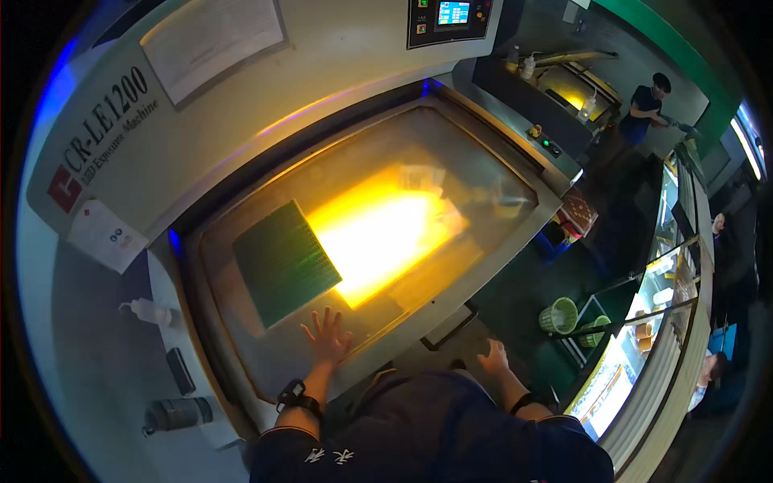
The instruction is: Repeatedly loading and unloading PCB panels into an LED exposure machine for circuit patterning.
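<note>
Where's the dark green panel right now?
In the head view, the dark green panel lies left of centre on the machine bed, beside the bright yellow glow and just beyond the left hand.

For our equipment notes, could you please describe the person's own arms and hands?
The left hand and right hand are ungloved. A black device is strapped near the left wrist, a dark band near the right. The dark sleeves look short, with white characters beside the left one.
</note>
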`<action>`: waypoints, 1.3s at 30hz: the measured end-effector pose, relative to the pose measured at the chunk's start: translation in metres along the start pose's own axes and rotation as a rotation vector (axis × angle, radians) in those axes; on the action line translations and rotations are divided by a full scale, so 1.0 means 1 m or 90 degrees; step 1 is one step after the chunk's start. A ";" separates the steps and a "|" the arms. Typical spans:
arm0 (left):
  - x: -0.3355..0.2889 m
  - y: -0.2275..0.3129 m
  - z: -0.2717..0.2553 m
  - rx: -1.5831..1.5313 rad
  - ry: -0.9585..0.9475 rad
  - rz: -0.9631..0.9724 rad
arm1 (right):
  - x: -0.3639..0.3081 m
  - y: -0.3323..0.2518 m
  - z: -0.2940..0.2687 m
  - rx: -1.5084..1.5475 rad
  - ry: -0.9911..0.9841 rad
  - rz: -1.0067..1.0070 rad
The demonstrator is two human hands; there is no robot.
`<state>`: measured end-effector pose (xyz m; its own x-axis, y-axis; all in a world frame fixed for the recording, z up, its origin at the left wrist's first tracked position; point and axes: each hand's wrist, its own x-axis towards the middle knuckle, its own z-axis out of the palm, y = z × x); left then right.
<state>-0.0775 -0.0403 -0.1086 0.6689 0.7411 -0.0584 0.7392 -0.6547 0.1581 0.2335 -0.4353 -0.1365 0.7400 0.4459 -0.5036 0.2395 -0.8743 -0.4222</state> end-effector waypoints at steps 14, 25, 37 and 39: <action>0.070 0.122 0.018 -0.159 -0.251 -0.503 | 0.134 0.027 -0.024 -0.041 -0.177 -0.251; 0.079 0.137 0.018 -0.137 -0.235 -0.479 | 0.346 0.016 0.038 -0.283 -0.038 -0.376; 0.079 0.133 0.019 -0.123 -0.235 -0.489 | 0.291 0.031 0.015 -0.339 0.074 -0.519; 0.070 0.128 0.018 -0.136 -0.240 -0.495 | 0.260 0.015 -0.012 -0.327 0.084 -0.541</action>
<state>0.0658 -0.0746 -0.1101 -0.0075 0.8415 -0.5401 0.9897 0.0833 0.1161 0.4374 -0.3344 -0.2643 0.2527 0.9638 -0.0852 0.9410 -0.2653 -0.2102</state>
